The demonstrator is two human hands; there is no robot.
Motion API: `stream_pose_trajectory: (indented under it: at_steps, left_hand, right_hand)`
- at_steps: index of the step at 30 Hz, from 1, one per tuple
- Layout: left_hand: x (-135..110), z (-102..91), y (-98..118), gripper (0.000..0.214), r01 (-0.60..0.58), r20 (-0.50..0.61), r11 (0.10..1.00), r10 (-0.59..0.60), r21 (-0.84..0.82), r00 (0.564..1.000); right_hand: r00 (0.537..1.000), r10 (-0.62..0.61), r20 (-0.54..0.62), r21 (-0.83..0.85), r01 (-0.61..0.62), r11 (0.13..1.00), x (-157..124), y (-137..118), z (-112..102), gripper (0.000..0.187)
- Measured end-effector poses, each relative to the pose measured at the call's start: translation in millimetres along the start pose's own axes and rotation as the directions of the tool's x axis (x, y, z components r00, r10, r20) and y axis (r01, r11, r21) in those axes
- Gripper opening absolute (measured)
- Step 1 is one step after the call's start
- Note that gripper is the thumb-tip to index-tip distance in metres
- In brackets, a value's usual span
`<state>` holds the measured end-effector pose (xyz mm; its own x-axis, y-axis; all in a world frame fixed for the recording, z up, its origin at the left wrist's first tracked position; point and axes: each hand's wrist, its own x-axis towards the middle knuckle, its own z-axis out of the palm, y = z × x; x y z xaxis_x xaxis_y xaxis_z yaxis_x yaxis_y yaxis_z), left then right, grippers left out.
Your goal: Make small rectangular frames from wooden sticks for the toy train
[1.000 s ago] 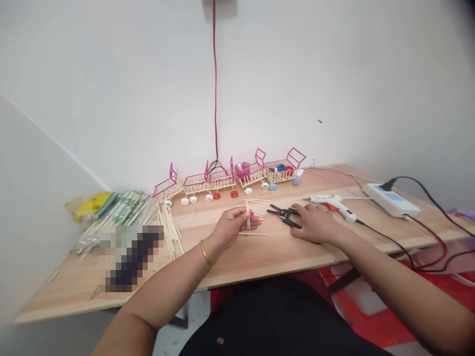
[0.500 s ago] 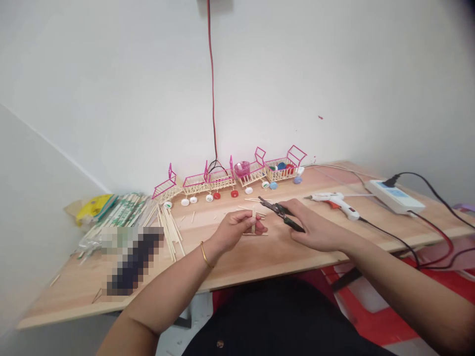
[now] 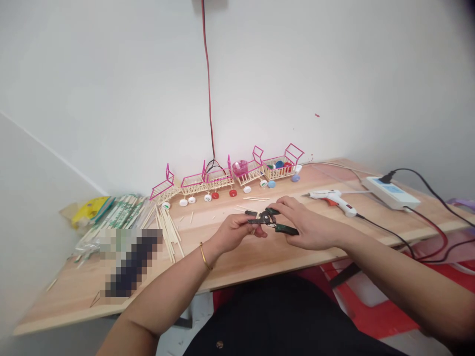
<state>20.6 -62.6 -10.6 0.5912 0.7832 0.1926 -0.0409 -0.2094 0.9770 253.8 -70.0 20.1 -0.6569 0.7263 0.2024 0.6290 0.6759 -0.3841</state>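
Note:
My left hand (image 3: 233, 231) is closed in a pinch on a short wooden stick, held just above the wooden table (image 3: 260, 257). My right hand (image 3: 306, 225) grips dark-handled cutting pliers (image 3: 272, 221); their jaws point left and meet the stick at my left fingertips. The stick itself is mostly hidden behind fingers and pliers. Both hands hover near the table's middle, close to its front edge.
A row of small stick carts with pink frames (image 3: 230, 175) lines the wall. A white glue gun (image 3: 332, 199) and a power strip (image 3: 391, 192) lie to the right, with cables trailing off. Loose sticks (image 3: 166, 227) and chopstick packets (image 3: 118, 212) lie left.
My right hand lifted the pliers off the table and swung them left to the stick. My left hand rose slightly with the stick.

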Motion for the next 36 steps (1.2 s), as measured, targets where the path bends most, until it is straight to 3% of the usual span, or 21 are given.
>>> stream_pose_trajectory:
  at_steps: [16, 29, 33, 36]
  left_hand:
    - [-1, -1.0, 2, 0.028, 0.032, 0.063, 0.999, -0.034, 0.030, 0.997]
    - [1, -5.2, 1, 0.033, -0.056, 0.073, 0.964, 0.038, 0.261, 0.997]
    - [1, -3.5, -6, 0.030, 0.012, 0.062, 0.984, -0.023, 0.176, 0.998]
    - [2, -0.1, -11, 0.025, 0.022, -0.011, 0.999, -0.022, 0.041, 1.000]
  right_hand:
    - [0.994, -0.035, 0.104, 0.055, 0.029, 0.998, -2, 1, -1, 0.069]
    - [0.997, -0.064, -0.041, -0.102, 0.060, 0.993, 3, 12, 22, 0.059]
    - [0.993, -0.078, -0.090, -0.061, 0.073, 0.995, 5, 19, 32, 0.056]
    - [0.988, -0.066, -0.138, -0.059, 0.058, 0.997, 7, 20, 34, 0.054]
